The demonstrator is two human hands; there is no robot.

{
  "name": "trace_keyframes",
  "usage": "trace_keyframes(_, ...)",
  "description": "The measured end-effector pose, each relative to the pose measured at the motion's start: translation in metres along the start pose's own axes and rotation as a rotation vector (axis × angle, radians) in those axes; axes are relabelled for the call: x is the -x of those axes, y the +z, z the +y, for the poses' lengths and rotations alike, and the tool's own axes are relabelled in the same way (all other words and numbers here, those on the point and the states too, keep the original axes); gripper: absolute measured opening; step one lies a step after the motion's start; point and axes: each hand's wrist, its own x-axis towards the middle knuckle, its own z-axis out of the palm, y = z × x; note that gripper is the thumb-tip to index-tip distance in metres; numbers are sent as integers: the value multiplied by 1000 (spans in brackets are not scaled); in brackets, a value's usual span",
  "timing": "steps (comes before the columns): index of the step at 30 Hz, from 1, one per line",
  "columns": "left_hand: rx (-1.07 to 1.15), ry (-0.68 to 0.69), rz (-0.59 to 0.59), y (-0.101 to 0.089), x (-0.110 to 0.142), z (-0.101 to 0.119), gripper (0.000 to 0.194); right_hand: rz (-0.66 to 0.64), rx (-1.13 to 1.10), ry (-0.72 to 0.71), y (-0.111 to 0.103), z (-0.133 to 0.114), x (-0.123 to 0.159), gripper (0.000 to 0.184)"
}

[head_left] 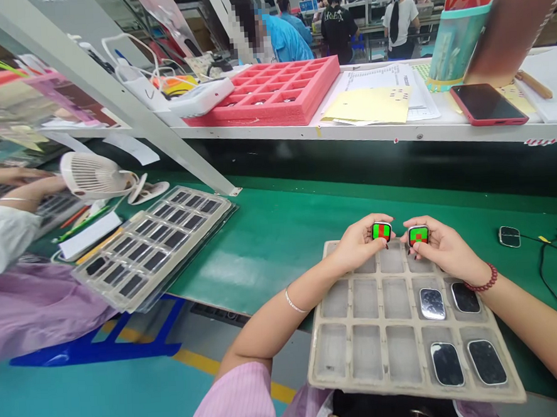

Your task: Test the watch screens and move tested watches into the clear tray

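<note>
My left hand (360,242) is closed on a smartwatch body (381,231) whose lit screen shows green and red patches. Close beside it, my right hand (434,243) grips a second smartwatch body (418,235), also lit green and red, with the thumb over its lower edge. Both are held above the far edge of a beige compartment tray (383,340). Several dark-screened watch bodies (447,363) lie in the tray's right-hand compartments. Another dark watch body (510,236) rests on the green table to the right, by a black cable.
Left on the bench is a tray (153,244) of dark rectangular pieces, near a small white fan (94,174) and a co-worker's arm (18,199). The shelf ahead carries a pink foam tray (271,95), papers, a phone (488,104) and a teal cup (458,49). A slanted white post (161,137) stands left.
</note>
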Motion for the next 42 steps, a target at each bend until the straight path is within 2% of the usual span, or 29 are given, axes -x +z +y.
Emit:
trace_keyframes(6, -12, 0, 24, 1, 0, 2, 35, -30, 47, -18, 0, -1, 1, 28)
trace_keyframes(12, 8, -32, 28, -1, -1, 3, 42, -33, 28, 26, -2, -1, 0, 26)
trace_keyframes(20, -18, -84, 42, 0, 2, 10, 42, -33, 55, 4, -4, 0, 2, 20)
trace_keyframes(28, 11, -43, 7, 0, 0, 7, 37, -10, 4, -41, -1, -2, -2, 35)
trace_keyframes(34, -3, -52, 10, 1, 0, 7, 33, -11, 18, -44, -2, 3, -1, 37)
trace_keyframes(38, -29, -54, 30, 2, 1, 8, 39, -1, 31, -35, -1, 3, -1, 39)
trace_keyframes(42, -50, -54, 42, 1, 1, 6, 38, -1, 46, -34, -2, 2, -1, 33)
